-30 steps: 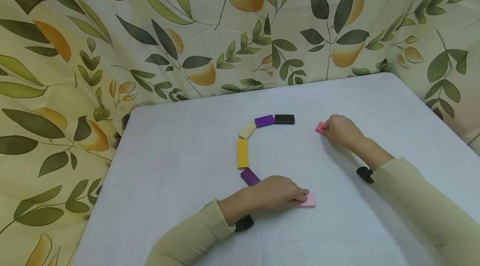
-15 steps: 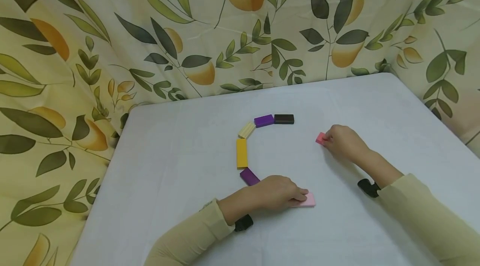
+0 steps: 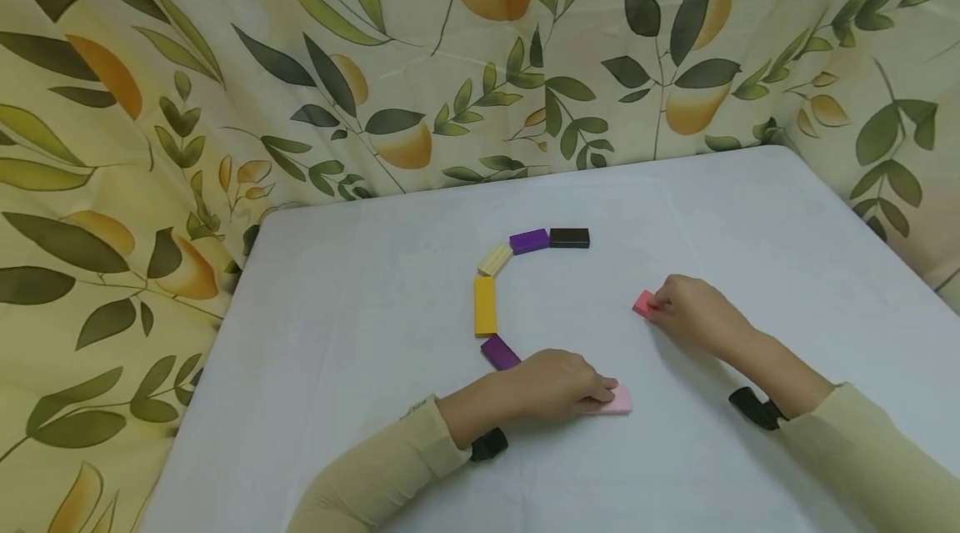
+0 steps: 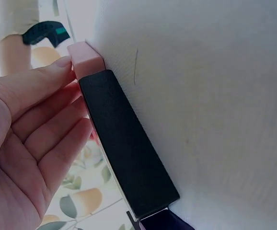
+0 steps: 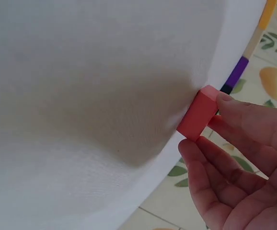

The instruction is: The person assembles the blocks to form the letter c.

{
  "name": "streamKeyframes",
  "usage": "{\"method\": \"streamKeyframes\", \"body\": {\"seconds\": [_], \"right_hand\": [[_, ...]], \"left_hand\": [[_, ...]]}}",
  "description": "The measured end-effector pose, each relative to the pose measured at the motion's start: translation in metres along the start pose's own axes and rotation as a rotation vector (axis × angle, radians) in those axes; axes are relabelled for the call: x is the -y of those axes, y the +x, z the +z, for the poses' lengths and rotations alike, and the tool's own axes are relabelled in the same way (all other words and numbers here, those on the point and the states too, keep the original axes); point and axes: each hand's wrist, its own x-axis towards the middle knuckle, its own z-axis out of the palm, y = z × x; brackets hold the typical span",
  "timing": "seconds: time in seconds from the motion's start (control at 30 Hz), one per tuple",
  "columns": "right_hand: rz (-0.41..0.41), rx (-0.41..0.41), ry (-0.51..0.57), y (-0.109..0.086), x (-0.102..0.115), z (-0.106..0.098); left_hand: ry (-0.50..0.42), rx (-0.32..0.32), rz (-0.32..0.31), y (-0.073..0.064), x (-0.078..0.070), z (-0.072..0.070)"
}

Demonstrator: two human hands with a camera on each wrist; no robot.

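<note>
In the head view my left hand is at the near end of a curved row of blocks. It pinches a light pink block lying on the white table. A black block lies end to end with that pink block in the left wrist view; the hand hides it from the head view. To the right, my right hand holds a coral-red block between thumb and fingertips. Whether the red block touches the tabletop, I cannot tell.
The row curves back through a dark purple block, a yellow block, a pale wood block, a purple block and a black-brown block. A leaf-and-fruit patterned curtain hangs behind the white table.
The right hand has come nearer to the front of the table, bringing the red block with it. My left hand and the row of blocks have stayed in place.
</note>
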Motion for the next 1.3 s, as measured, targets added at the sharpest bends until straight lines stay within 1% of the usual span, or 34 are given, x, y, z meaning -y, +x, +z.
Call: {"method": "streamKeyframes", "body": {"seconds": [0.1, 0.23, 0.37, 0.67, 0.9, 1.0, 1.17, 1.3], "right_hand": [[-0.032, -0.014, -0.01, -0.006, 0.003, 0.0], [-0.115, -0.029, -0.048, -0.015, 0.007, 0.002], [-0.175, -0.039, -0.052, -0.025, 0.01, 0.004], [-0.16, -0.055, -0.053, -0.042, 0.018, 0.011], [-0.186, -0.104, -0.063, -0.054, 0.022, 0.016], [-0.181, -0.115, -0.062, -0.058, 0.025, 0.017], [-0.193, -0.119, -0.061, -0.064, 0.029, 0.019], [-0.19, -0.106, -0.049, -0.066, 0.033, 0.02]], "left_hand": [[0.004, -0.006, 0.001, 0.0, 0.001, 0.0], [0.007, -0.011, 0.009, 0.0, 0.001, 0.0], [0.011, -0.003, 0.008, 0.0, 0.001, 0.0], [0.005, 0.001, 0.007, 0.002, -0.001, 0.0], [0.0, -0.002, 0.008, 0.002, -0.001, 0.0], [0.003, -0.008, 0.016, 0.002, -0.001, 0.001], [-0.006, -0.021, 0.025, 0.002, 0.0, 0.001], [-0.012, -0.025, 0.028, 0.001, 0.0, 0.0]]}}
